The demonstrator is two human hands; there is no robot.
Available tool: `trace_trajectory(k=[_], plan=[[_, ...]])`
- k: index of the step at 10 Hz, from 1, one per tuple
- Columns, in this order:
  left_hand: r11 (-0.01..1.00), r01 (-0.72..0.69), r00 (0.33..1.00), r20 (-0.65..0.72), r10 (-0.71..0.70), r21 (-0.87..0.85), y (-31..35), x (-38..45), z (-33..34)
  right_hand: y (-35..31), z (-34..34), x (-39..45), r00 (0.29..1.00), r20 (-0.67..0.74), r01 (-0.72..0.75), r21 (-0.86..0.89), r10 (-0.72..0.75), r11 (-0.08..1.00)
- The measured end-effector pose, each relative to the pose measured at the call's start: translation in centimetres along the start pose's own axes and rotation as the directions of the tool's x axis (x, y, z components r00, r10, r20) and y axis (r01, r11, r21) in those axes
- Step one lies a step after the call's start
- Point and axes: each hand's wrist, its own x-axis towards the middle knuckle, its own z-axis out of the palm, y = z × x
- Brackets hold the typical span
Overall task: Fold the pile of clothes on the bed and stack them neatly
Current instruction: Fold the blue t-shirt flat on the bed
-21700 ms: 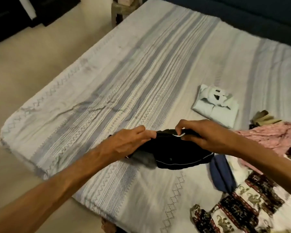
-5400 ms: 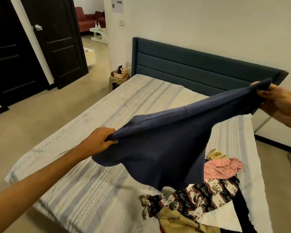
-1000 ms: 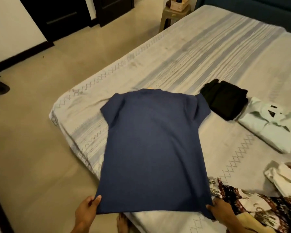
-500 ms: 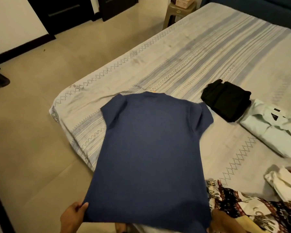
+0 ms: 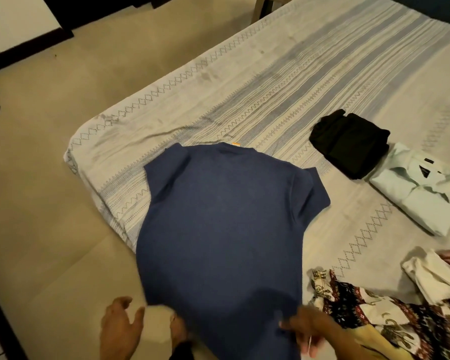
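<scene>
1. One bed (image 5: pixel 309 74) carries everything here: its striped cover gives you a broad flat surface on which to spread and fold, and most of it lies bare beyond the clothes.
2. The navy T-shirt (image 5: pixel 224 224) lies face down and spread flat at the bed's near corner, collar away from you, sleeves out to either side, hem hanging over the edge toward you. That is a sensible layout, I judge, for folding the sides in next.
3. The unfolded pile (image 5: pixel 390 315), patterned cloth with white and pink pieces, sits at your right, just beside the shirt's hem and within easy reach.
4. The pale collared shirt (image 5: pixel 421 193), already folded, rests farther up the bed on your right.
5. The folded black garment (image 5: pixel 351 144) touches that pale shirt's far-left edge; the two sit side by side, not yet stacked.
6. Your right hand (image 5: pixel 307 331) is at the shirt's hem corner, fingers blurred; whether it pinches the cloth I cannot tell.
7. Your left hand (image 5: pixel 120 326) hangs off the shirt, fingers spread wide, holding nothing.
</scene>
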Motion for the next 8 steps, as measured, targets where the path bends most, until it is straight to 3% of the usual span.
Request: trace_trajectory(k=[1,2,3,4,5,6,7,8], plan=[[0.954,-0.269,0.944,0.157,0.289,-0.135,5.3,-7.5,6.6,-1.7,-9.9,3.0,0.974,-0.21,0.108,0.096,-0.086,0.99],[0.899,-0.414,0.865,0.246,0.437,-0.139,9.1,-13.0,11.9,-2.4,-17.9,5.5,0.84,-0.495,0.262,0.012,-0.222,0.965],[0.884,-0.466,0.82,0.392,0.417,0.036,13.7,-20.8,19.1,-2.6,-24.5,8.1,0.666,-0.697,0.296,-0.08,-0.266,0.952],[0.861,-0.452,0.854,0.392,0.343,0.232,15.2,-23.5,22.8,-3.3,-28.6,9.2,0.616,-0.728,0.281,-0.154,-0.301,0.947],[0.845,-0.396,0.914,0.238,0.327,0.36,14.8,-25.3,25.6,-4.8,-32.6,12.7,0.63,-0.706,0.255,-0.205,-0.323,0.945],[0.833,-0.387,0.922,0.183,0.341,0.396,14.1,-26.7,26.7,-4.4,-33.1,15.9,0.634,-0.703,0.313,-0.147,-0.322,0.938],[0.823,-0.368,0.929,0.208,0.306,0.433,13.8,-28.6,27.5,-10.5,-37.2,28.0,0.668,-0.646,0.442,-0.055,-0.369,0.895],[0.791,-0.364,0.928,0.266,0.261,0.492,14.3,-29.1,27.6,-13.8,-41.3,32.5,0.736,-0.58,0.427,-0.004,-0.35,0.904]])
